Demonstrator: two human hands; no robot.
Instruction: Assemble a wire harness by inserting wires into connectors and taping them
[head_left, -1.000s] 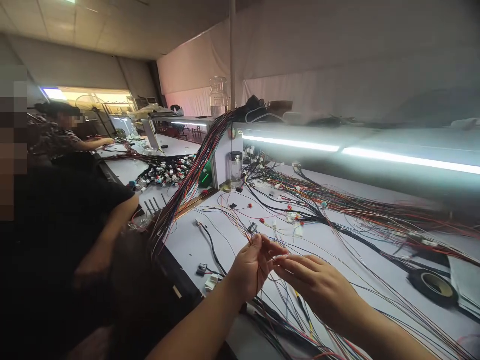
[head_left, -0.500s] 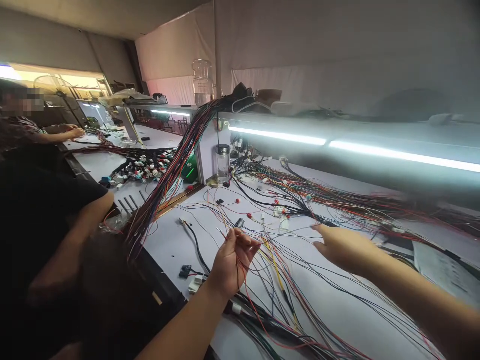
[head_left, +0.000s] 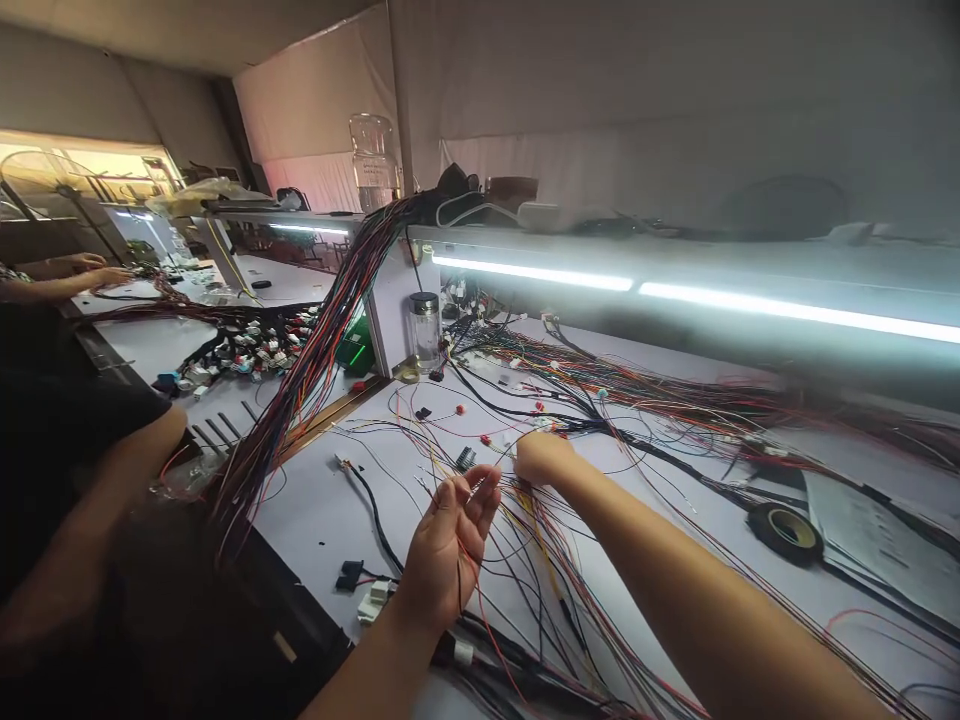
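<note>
My left hand (head_left: 450, 535) is closed on a few thin wires (head_left: 424, 482), whose metal-tipped ends poke out past the thumb. A red wire and a dark one run down across its palm. Close by on the right, my right hand (head_left: 546, 460) reaches over the table among loose wires. Its fingers are turned away and hidden, so whether it grips anything does not show. Between and beyond the hands lies a dark multi-pin connector (head_left: 466, 458). Under them, a yellow wire bundle (head_left: 551, 570) runs toward the front of the white table (head_left: 300, 510).
A thick wire bundle (head_left: 322, 340) hangs from the shelf at left. A glass jar (head_left: 425, 335) stands by the divider. Black tape (head_left: 786, 532) lies at right beside a plastic-covered sheet (head_left: 877, 540). Another person's arm (head_left: 112, 500) is at left; a further worker's hands (head_left: 94, 270) are behind.
My right hand has swung left, from out over the right of the wires to beside my left hand. My left hand stays closed on its wires. The camera view has shifted slightly right.
</note>
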